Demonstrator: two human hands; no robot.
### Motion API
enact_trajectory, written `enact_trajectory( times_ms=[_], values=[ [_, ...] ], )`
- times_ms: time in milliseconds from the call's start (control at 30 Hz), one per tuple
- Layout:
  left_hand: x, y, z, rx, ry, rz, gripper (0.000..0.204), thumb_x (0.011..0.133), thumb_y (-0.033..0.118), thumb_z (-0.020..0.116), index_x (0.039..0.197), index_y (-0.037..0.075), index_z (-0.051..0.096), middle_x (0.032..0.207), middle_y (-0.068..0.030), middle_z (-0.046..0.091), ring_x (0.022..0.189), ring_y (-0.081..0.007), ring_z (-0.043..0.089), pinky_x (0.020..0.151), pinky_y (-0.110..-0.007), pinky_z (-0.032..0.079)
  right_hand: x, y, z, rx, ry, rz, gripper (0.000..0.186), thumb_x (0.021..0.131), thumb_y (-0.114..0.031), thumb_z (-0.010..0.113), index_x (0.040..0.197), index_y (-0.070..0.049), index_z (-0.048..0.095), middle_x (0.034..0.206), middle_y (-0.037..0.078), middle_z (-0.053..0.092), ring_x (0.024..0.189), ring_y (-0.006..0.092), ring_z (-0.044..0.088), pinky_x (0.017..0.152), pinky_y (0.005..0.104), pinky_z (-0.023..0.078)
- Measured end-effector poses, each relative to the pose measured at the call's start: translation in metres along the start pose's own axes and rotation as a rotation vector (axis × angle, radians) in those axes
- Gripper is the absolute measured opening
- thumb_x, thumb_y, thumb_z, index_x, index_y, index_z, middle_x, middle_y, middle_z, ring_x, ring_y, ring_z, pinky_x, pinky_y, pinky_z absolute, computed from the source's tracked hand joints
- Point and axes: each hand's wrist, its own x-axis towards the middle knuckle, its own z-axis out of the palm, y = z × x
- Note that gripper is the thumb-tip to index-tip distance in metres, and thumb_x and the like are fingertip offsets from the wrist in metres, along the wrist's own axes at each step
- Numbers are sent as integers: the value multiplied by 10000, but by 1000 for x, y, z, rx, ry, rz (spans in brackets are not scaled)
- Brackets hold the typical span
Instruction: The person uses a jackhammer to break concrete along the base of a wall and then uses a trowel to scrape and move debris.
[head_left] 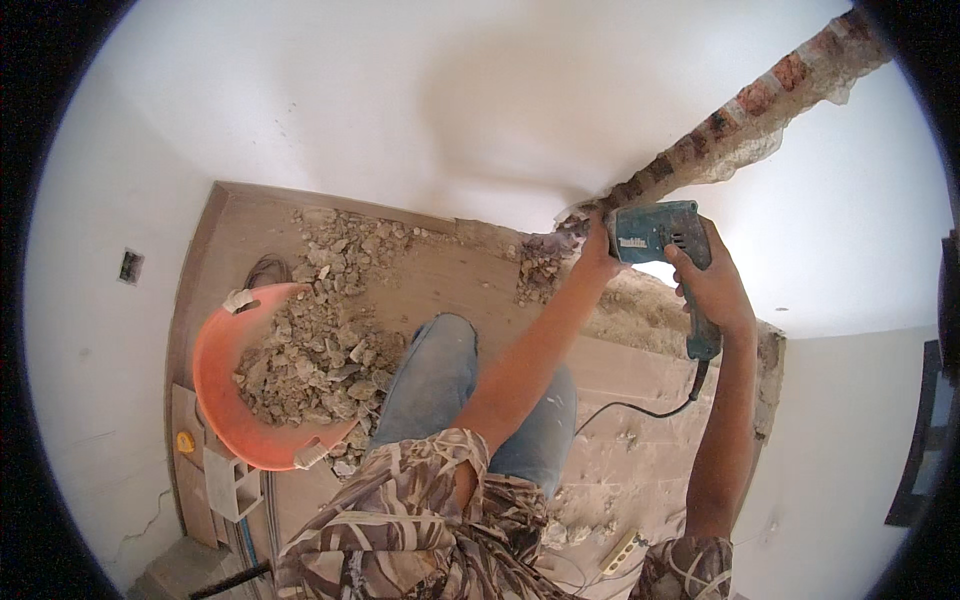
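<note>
A teal corded power drill (650,235) is held up against the base of the wall, its front end pointing left into broken masonry. My right hand (712,285) wraps round its rear handle, with the thumb along the near side. At the drill's front, my left hand (598,248) grips the body; most of its fingers are hidden. The drill's tip is hidden by that hand and the rubble. A strip of exposed brick (755,97) runs from there up to the right, with torn plaster along it. The black cord (640,408) hangs from the handle to the floor.
An orange tub (222,375) heaped with rubble (310,375) stands left of my knees, with more chunks (345,240) beyond it. A yellow tape measure (185,442) lies at far left. Near my right sleeve is a power strip (624,552) on the dusty floor.
</note>
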Motion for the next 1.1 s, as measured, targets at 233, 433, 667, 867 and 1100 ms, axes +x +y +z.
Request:
enact_trajectory(
  times_ms=[233, 433, 667, 867, 1100],
  values=[
    [9, 19, -23, 165, -47, 133, 598, 982, 561, 375, 1308, 85, 533, 1303, -143, 589, 1195, -308, 578, 1003, -463, 503, 12, -16, -1, -30, -83, -5, 575, 900, -336, 669, 1357, -70, 444, 836, 74, 621, 676, 138, 608, 581, 303, 533],
    [10, 20, -53, 446, -150, 307, 510, 980, 506, 426, 1275, 104, 535, 1275, -108, 599, 1155, -265, 589, 983, -420, 515, 10, 2, 11, 33, -45, -93, 588, 894, -319, 678, 1368, -83, 423, 793, 60, 609, 624, 139, 601, 508, 302, 511],
    [-35, -40, -92, 295, 88, 20, 556, 954, 587, 428, 1200, 126, 616, 1201, -108, 642, 1159, -280, 577, 991, -491, 464, -60, 145, 57, 24, 228, -194, 757, 833, -179, 733, 1453, -45, 319, 992, 142, 634, 742, 193, 634, 518, 322, 533],
    [-95, -51, -126, 1086, 102, 301, 598, 917, 621, 519, 1162, 88, 632, 1148, -95, 675, 1093, -268, 630, 970, -448, 495, -130, 206, 121, 346, 399, -143, 774, 845, -165, 713, 1468, -7, 282, 994, 130, 621, 746, 181, 628, 520, 304, 529],
    [-130, -90, -43, 1133, -100, 379, 582, 922, 414, 641, 1361, 72, 472, 1281, -108, 599, 1177, -229, 581, 1029, -417, 462, -155, 156, 79, 267, 375, -56, 763, 875, -214, 696, 1465, 25, 275, 1275, 274, 531, 1119, 368, 576, 914, 435, 482]
  ],
)
